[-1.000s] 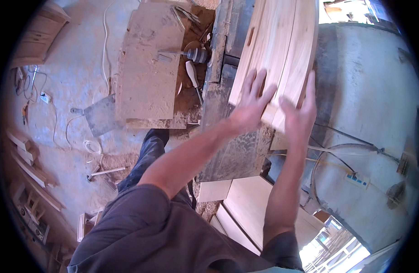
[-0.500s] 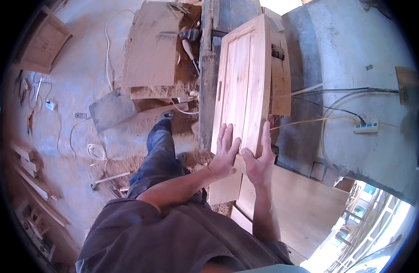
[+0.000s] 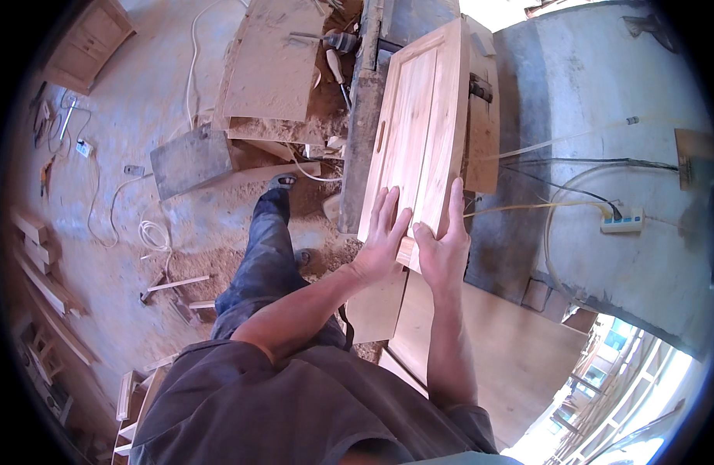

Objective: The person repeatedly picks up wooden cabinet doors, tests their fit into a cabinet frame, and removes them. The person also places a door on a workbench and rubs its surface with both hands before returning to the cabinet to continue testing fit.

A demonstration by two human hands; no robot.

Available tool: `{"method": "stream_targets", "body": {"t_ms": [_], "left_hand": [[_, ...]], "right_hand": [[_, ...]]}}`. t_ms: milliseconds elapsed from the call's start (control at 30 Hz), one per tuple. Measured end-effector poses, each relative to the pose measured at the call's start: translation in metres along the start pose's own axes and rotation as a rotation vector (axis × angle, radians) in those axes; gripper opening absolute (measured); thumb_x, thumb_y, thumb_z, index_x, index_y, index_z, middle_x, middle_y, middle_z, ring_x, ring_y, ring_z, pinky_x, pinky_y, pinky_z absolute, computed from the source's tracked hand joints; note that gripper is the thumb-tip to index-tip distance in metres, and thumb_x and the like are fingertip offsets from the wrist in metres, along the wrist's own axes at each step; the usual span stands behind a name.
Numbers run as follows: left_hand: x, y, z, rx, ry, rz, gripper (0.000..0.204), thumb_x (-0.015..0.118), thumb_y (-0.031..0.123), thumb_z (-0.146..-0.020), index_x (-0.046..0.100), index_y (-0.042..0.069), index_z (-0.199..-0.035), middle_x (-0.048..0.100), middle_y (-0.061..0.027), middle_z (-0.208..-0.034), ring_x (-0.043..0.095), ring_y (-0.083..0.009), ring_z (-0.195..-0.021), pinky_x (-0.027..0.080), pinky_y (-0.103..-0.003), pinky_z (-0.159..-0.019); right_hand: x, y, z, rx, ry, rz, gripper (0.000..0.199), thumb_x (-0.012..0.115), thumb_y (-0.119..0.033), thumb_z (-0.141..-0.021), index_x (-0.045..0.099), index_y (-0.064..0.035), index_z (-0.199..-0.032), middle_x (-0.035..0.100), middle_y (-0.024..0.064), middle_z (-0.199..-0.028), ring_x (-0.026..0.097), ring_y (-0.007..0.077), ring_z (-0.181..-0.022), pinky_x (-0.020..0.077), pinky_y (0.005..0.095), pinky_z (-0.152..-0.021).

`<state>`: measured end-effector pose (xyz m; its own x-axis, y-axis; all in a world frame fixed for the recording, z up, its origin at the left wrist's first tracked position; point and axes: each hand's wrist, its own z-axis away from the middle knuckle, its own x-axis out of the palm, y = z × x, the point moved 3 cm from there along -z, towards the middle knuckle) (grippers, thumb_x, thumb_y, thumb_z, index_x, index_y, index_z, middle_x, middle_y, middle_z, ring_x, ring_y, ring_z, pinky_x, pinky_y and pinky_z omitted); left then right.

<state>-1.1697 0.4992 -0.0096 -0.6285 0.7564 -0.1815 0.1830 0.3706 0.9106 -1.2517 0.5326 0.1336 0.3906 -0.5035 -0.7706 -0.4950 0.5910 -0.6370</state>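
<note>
A pale wooden cabinet door with a raised frame and a small slot near its left edge lies lengthwise ahead of me on a dusty grey machine bench. My left hand rests on the near end of the door, its fingers stretched over the face. Around the near right corner sits my right hand, thumb on the face and fingers along the long right side. The undersides of both hands are hidden.
Left of the bench, a dusty board lies beside a drill and a white-handled tool. A power strip with cables is on the right. A large wooden panel stretches out at near right.
Both hands have moved slightly forward along the door. The whole view has shifted a little, and the door stays on the bench.
</note>
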Motion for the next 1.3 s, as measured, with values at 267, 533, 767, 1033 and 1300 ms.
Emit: {"method": "stream_targets", "body": {"t_ms": [267,533,767,1033,1300], "left_hand": [[0.002,-0.005,-0.012,-0.001,0.029,0.004,0.105,0.079,0.001,-0.061,0.027,0.007,-0.153,0.006,-0.0356,-0.163,0.008,-0.0628,-0.148,0.020,-0.067,-0.119],[0.001,-0.006,-0.021,-0.004,0.026,-0.008,0.098,0.077,0.003,-0.067,0.027,0.007,-0.152,0.007,-0.0354,-0.163,0.009,-0.0627,-0.148,0.019,-0.068,-0.118],[0.000,-0.008,-0.031,-0.027,0.020,-0.001,0.097,0.075,-0.002,-0.066,0.028,0.007,-0.151,0.006,-0.0349,-0.163,0.007,-0.0618,-0.148,0.018,-0.067,-0.120],[-0.003,-0.011,-0.042,-0.054,-0.006,-0.003,0.108,0.073,-0.010,-0.057,0.026,0.011,-0.153,0.005,-0.0320,-0.164,0.005,-0.0606,-0.149,0.020,-0.065,-0.121],[-0.005,-0.021,-0.060,-0.049,0.002,0.003,0.111,0.072,-0.010,-0.055,0.026,0.011,-0.153,0.004,-0.0315,-0.165,0.006,-0.0597,-0.150,0.020,-0.064,-0.121]], "right_hand": [[0.000,-0.007,-0.013,0.179,-0.066,-0.093,0.091,0.062,-0.002,-0.079,0.025,-0.0058,-0.162,0.058,0.0246,-0.144,0.062,0.0278,-0.127,0.0489,0.0375,-0.105],[0.002,0.007,-0.022,-0.026,-0.007,0.042,0.090,0.062,-0.001,-0.080,0.026,-0.0057,-0.162,0.058,0.0243,-0.143,0.063,0.0278,-0.125,0.0495,0.0370,-0.104],[0.003,0.007,-0.031,0.030,-0.022,0.013,0.090,0.062,0.000,-0.080,0.026,-0.0065,-0.162,0.056,0.0247,-0.146,0.062,0.0273,-0.126,0.0496,0.0371,-0.104],[0.002,-0.010,-0.044,0.178,-0.068,-0.081,0.089,0.061,0.001,-0.081,0.026,-0.0063,-0.162,0.056,0.0237,-0.146,0.062,0.0271,-0.126,0.0500,0.0364,-0.103],[0.005,-0.009,-0.066,0.160,-0.064,-0.055,0.089,0.062,0.001,-0.080,0.026,-0.0031,-0.161,0.051,0.0246,-0.151,0.059,0.0275,-0.130,0.0480,0.0364,-0.106]]}}
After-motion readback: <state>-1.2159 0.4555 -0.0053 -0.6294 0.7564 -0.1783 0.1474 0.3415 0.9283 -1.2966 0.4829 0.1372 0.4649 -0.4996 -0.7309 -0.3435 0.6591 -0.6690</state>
